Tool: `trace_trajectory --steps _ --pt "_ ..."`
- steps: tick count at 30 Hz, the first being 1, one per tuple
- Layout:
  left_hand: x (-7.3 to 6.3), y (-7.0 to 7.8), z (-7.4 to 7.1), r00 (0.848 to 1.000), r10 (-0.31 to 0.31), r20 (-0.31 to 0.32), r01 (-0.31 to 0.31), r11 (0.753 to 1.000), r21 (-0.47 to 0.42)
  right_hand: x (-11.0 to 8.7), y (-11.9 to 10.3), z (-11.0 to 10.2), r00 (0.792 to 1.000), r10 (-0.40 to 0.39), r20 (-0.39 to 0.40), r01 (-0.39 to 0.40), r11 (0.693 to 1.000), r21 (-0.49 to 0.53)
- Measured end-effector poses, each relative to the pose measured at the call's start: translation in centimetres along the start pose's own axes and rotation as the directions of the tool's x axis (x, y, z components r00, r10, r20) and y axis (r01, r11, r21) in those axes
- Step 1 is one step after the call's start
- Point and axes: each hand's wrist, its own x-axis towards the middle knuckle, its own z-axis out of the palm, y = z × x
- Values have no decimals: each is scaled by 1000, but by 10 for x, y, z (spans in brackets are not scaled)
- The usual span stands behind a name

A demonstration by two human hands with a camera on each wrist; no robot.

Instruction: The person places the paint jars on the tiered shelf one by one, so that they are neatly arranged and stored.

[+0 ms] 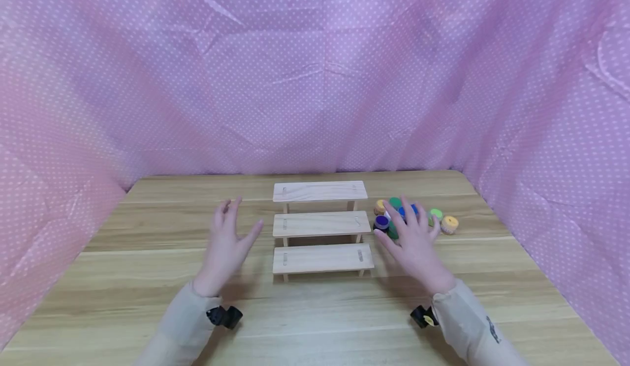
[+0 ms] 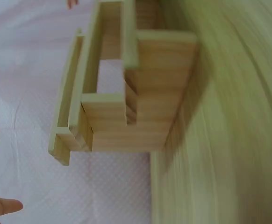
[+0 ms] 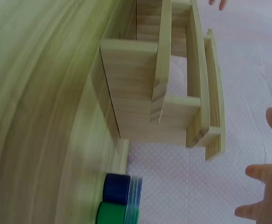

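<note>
A three-tier wooden step shelf stands mid-table, its side panels plain in the left wrist view and the right wrist view. To its left my left hand hovers with fingers spread, holding nothing. My right hand is likewise spread, on the shelf's right, and overlaps a cluster of small paint jars in the head view. Among these are a dark blue-lidded jar, a light green-lidded jar and a yellow-orange jar. The right hand partly hides several jars.
The wooden table reaches back to a pink dotted cloth that hangs behind and along both sides. A black wrist camera sits on the left sleeve and another wrist camera on the right.
</note>
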Motion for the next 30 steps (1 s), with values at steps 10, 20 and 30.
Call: trace_trajectory --steps 10,20,30 --pt "18 -5 13 960 -199 195 259 895 -362 1 17 -5 991 -48 -126 58 995 77" --pt "23 -9 41 906 -285 315 415 751 -514 2 37 -14 982 -46 -185 69 991 118" --pt "22 -11 57 892 -330 308 451 667 -593 5 74 -38 989 114 -98 -94 978 188"
